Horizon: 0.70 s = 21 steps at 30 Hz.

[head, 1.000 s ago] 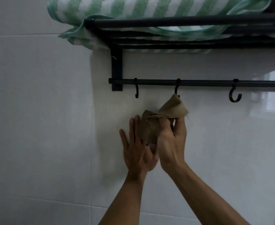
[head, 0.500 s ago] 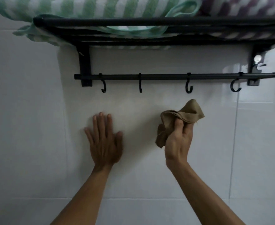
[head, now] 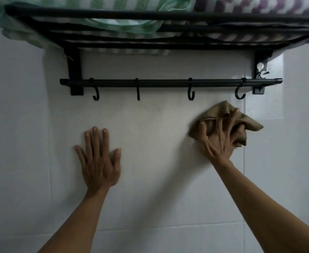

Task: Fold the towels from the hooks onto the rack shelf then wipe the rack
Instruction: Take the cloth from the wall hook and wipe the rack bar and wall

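The black wall rack [head: 168,16] carried two folded striped towels on its shelf: a green-and-white towel [head: 102,24] to the left, a purple-and-white towel [head: 259,6] to the right. Below, the rail [head: 168,82] held four bare hooks [head: 191,93]. A crumpled tan cloth [head: 221,114] was pressed against the white tiled wall [head: 150,125] just under the rightmost hook. The right hand [head: 221,137] had its grip clenched on the cloth. The left hand [head: 99,161] lay flat on the wall, grip spread, holding nothing.
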Motion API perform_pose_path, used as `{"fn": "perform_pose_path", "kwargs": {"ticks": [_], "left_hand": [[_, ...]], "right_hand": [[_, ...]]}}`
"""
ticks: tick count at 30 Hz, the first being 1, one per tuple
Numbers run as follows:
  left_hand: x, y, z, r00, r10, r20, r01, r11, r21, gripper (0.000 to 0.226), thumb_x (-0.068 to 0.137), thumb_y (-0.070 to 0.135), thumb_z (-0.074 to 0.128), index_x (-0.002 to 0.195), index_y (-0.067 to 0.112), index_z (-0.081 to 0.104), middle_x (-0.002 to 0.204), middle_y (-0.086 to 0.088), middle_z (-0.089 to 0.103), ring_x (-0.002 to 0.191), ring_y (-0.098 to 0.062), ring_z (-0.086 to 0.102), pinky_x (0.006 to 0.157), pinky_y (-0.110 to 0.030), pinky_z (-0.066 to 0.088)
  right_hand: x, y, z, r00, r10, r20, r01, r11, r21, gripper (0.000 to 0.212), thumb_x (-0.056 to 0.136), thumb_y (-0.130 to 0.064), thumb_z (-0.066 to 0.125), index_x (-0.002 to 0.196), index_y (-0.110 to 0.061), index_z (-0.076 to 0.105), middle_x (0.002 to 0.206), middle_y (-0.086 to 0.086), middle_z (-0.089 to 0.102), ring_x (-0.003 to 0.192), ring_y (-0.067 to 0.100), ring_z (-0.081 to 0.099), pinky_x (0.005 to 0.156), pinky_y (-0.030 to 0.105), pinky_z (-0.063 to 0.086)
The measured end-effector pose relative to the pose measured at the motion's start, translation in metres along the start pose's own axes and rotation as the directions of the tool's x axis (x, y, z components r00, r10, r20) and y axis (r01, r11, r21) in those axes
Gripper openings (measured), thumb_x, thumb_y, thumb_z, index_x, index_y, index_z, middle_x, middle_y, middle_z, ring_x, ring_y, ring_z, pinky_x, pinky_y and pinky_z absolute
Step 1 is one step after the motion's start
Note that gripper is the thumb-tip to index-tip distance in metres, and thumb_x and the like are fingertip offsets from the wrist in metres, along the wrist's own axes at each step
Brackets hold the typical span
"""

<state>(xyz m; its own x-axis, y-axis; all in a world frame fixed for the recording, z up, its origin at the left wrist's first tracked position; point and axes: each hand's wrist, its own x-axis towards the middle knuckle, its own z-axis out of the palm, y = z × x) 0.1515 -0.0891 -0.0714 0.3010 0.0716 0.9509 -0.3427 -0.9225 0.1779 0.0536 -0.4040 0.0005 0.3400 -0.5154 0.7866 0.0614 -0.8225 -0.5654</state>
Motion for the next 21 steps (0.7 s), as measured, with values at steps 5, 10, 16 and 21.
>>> {"fn": "perform_pose_path", "kwargs": {"ticks": [5, 10, 16, 21], "left_hand": [[-0.001, -0.002, 0.001, 1.000, 0.006, -0.016, -0.006, 1.000, -0.013, 0.070, 0.101, 0.053, 0.021, 0.162, 0.021, 0.007, 0.170, -0.006, -0.002, 0.156, -0.025, -0.005, 0.122, -0.062, -0.001], [-0.002, -0.001, 0.003, 1.000, 0.006, -0.028, -0.006, 1.000, -0.024, 0.070, 0.101, 0.053, 0.020, 0.162, 0.022, 0.005, 0.170, -0.005, -0.003, 0.156, -0.023, -0.007, 0.122, -0.061, 0.000], [-0.003, -0.003, 0.004, 0.997, 0.010, -0.071, -0.014, 0.998, -0.053, 0.069, 0.102, 0.050, 0.024, 0.161, 0.018, 0.010, 0.170, -0.005, 0.002, 0.156, -0.022, -0.002, 0.123, -0.060, 0.003], [-0.003, -0.006, 0.007, 0.990, 0.024, -0.142, -0.037, 0.995, -0.089, 0.067, 0.102, 0.045, 0.030, 0.159, 0.012, 0.021, 0.168, -0.009, 0.015, 0.156, -0.025, 0.008, 0.123, -0.059, 0.006]], "right_hand": [[0.001, -0.006, 0.015, 0.995, 0.027, -0.098, -0.025, 0.999, 0.027, 0.055, 0.101, -0.054, 0.029, 0.152, -0.043, 0.011, 0.168, -0.006, -0.018, 0.152, 0.043, -0.012, 0.115, 0.072, 0.006], [0.000, -0.012, 0.025, 0.994, 0.048, -0.101, -0.044, 0.998, 0.041, 0.062, 0.100, -0.046, 0.022, 0.158, -0.023, 0.021, 0.170, 0.001, 0.004, 0.154, 0.035, -0.010, 0.120, 0.066, 0.005], [-0.033, -0.069, 0.053, 0.977, -0.212, 0.001, 0.212, 0.977, 0.031, 0.065, 0.100, -0.047, 0.018, 0.161, -0.027, 0.012, 0.170, -0.002, 0.002, 0.155, 0.034, -0.007, 0.121, 0.055, 0.000], [-0.063, -0.135, 0.083, 0.912, -0.399, 0.093, 0.395, 0.917, 0.053, 0.066, 0.105, -0.047, 0.020, 0.160, -0.028, -0.011, 0.158, -0.007, -0.031, 0.149, 0.026, -0.024, 0.117, 0.044, -0.011]]}}
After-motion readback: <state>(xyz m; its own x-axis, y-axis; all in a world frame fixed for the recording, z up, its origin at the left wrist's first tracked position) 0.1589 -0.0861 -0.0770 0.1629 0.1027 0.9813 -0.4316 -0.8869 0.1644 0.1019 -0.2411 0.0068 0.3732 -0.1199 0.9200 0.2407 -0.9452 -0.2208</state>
